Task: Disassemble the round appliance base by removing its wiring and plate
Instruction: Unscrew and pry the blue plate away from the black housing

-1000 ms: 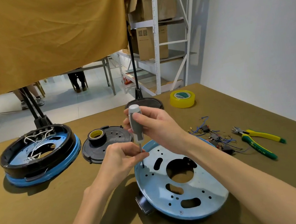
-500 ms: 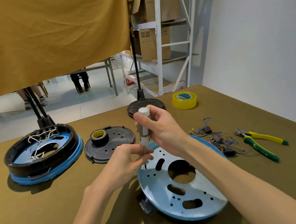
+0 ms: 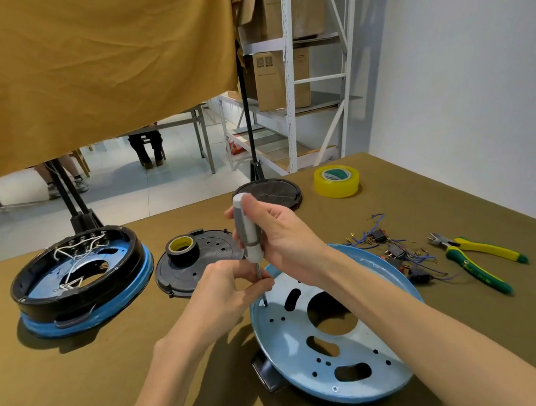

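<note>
Little has shifted since the earlier frames: screwdriver (image 3: 248,234) handle sits a touch further right and more upright; both hands remain at the same spot on the plate; nothing else on the table has moved.

Blue round plate (image 3: 333,331) lies near centre-right on the olive table (image 3: 81,387), tilted, propped on a dark block under its near-left edge; large central hole and several slots are open through it. Screwdriver tip stands in a small hole at the plate's far-left rim. Right hand (image 3: 276,235) is wrapped round the grey handle, fingers curled tight; left hand (image 3: 226,290) pinches the thin shaft just above the tip, steadying it.

Step in hand, by judgement: backing out a screw at the plate's rim; whether a screw is actually seated under the tip cannot be told. One small fastener seems to show at the near rim, so more may remain. Next move calls for downward pressure with turning, shaft kept upright, plate kept from rocking on its prop.

Outward: loose wiring (image 3: 397,248) with connectors lies just right of the plate; yellow-green pliers (image 3: 477,260) further right. Black disc (image 3: 200,263) carrying a tape roll (image 3: 182,250) sits left of the hands; a second base ring (image 3: 79,278), wires inside, at far left; yellow tape (image 3: 337,180) far right.
</note>
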{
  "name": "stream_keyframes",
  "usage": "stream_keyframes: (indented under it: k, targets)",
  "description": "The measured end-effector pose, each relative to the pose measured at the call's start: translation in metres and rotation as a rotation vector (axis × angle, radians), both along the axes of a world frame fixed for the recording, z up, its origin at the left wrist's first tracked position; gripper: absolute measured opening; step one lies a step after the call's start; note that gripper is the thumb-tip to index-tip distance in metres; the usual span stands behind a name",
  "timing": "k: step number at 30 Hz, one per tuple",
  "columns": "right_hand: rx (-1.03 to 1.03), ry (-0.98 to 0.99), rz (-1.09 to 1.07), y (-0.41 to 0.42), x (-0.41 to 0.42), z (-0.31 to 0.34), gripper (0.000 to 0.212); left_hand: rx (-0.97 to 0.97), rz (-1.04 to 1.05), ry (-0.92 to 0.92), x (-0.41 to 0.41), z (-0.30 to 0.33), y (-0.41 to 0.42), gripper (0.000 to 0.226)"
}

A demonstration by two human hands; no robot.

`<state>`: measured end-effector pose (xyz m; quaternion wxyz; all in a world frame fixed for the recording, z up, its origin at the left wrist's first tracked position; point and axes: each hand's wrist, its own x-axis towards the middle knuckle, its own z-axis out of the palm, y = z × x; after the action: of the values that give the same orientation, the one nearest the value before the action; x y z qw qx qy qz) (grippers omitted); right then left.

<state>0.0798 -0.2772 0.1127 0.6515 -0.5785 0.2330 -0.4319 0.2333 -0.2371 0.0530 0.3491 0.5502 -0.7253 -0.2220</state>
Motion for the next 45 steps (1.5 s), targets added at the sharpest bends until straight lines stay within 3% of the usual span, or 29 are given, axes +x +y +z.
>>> stream_keyframes:
  k: [4, 8, 15, 18, 21, 25, 30, 33, 35, 39, 43, 45]
  targets:
    - [0.082, -0.017, 0.066, -0.005, -0.002, 0.002, 0.066, 0.027, -0.168, 0.091, 0.006, 0.008, 0.002, 0.025]
    - [0.101, -0.012, 0.059, -0.001, 0.0, -0.001, 0.068, 0.077, -0.186, 0.241, 0.004, 0.005, 0.006, 0.023]
    - [-0.153, 0.057, -0.278, 0.005, -0.001, 0.01, 0.057, 0.039, -0.071, 0.247, 0.001, 0.003, 0.008, 0.004]
    - [-0.134, 0.03, -0.181, 0.008, -0.007, 0.013, 0.044, 0.036, -0.067, 0.192, 0.0, 0.005, 0.006, 0.005]
    - [-0.041, -0.035, -0.129, 0.009, -0.009, 0.016, 0.04, 0.091, -0.151, 0.181, -0.005, 0.005, 0.008, 0.022]
    - [0.01, -0.071, -0.142, 0.013, -0.005, 0.018, 0.037, 0.043, -0.094, 0.257, -0.007, 0.002, 0.008, 0.016]
    - [-0.163, 0.045, -0.283, 0.014, -0.004, 0.012, 0.041, -0.041, 0.023, 0.246, -0.012, -0.002, 0.006, 0.005]
    - [-0.23, 0.115, -0.287, 0.012, -0.007, 0.016, 0.031, 0.052, -0.094, 0.218, -0.007, 0.003, 0.007, 0.014]
    - [-0.243, 0.152, -0.242, 0.011, -0.009, 0.018, 0.033, 0.085, -0.139, 0.243, -0.004, 0.006, 0.008, 0.02]
    - [-0.124, 0.034, -0.149, 0.012, -0.005, 0.015, 0.035, -0.018, 0.002, 0.293, -0.01, 0.003, 0.009, 0.006]
    - [-0.16, 0.047, -0.305, 0.013, 0.0, 0.009, 0.047, -0.063, 0.045, 0.232, -0.016, 0.001, 0.008, 0.011]
    - [-0.194, 0.04, -0.348, 0.013, -0.001, 0.01, 0.05, 0.009, -0.053, 0.172, -0.013, 0.004, 0.008, 0.006]
